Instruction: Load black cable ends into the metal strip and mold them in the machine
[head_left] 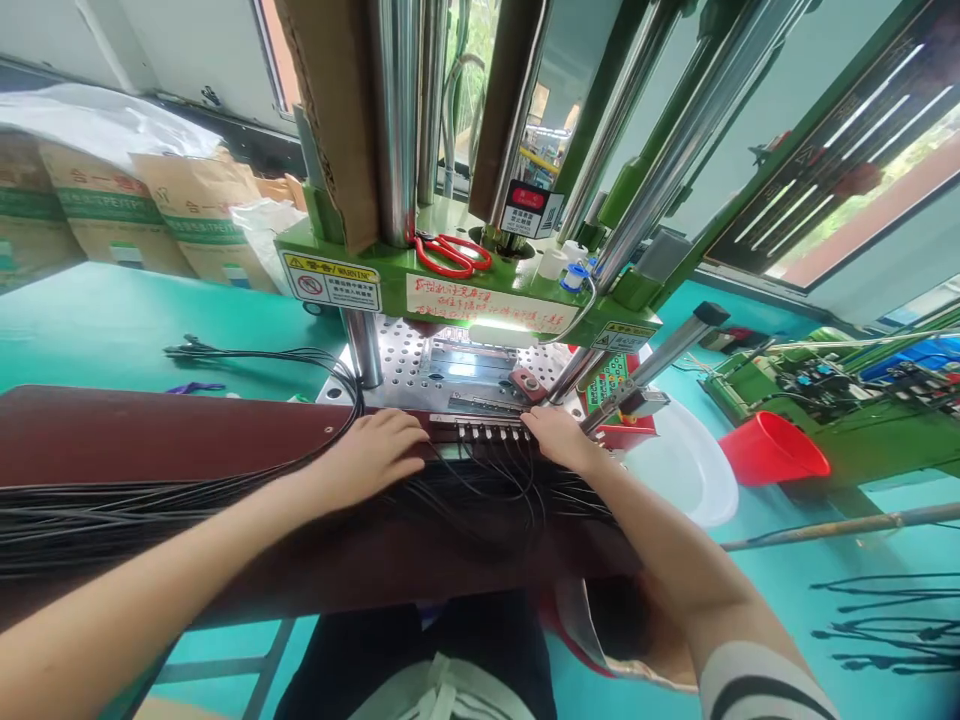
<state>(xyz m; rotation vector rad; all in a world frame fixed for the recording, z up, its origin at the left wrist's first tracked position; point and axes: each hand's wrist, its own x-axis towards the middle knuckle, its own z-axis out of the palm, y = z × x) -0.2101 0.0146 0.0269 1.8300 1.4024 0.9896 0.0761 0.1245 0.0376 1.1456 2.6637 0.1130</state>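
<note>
A narrow metal bar (pixel 480 420) lies at the far edge of the brown bench, with several black cables (pixel 499 470) plugged in a row along its near side. My left hand (pixel 382 447) rests palm down by the bar's left end, fingers stretched out and thumb apart. At the right end, the fingers of my right hand (pixel 559 437) close around the bar's tip; the fingertips are partly hidden. Just beyond the bar is the press's perforated metal plate (pixel 397 350), with a mould block (pixel 472 362) on it.
The green press head (pixel 322 240) hangs over the plate, with red-handled scissors (pixel 454 258) on top. Long black cables (pixel 112 510) run across the brown bench (pixel 150 430). To the right are a white tub (pixel 712 470), a red bucket (pixel 772 450) and a pole (pixel 847 528). Paper sacks (pixel 202 205) stand back left.
</note>
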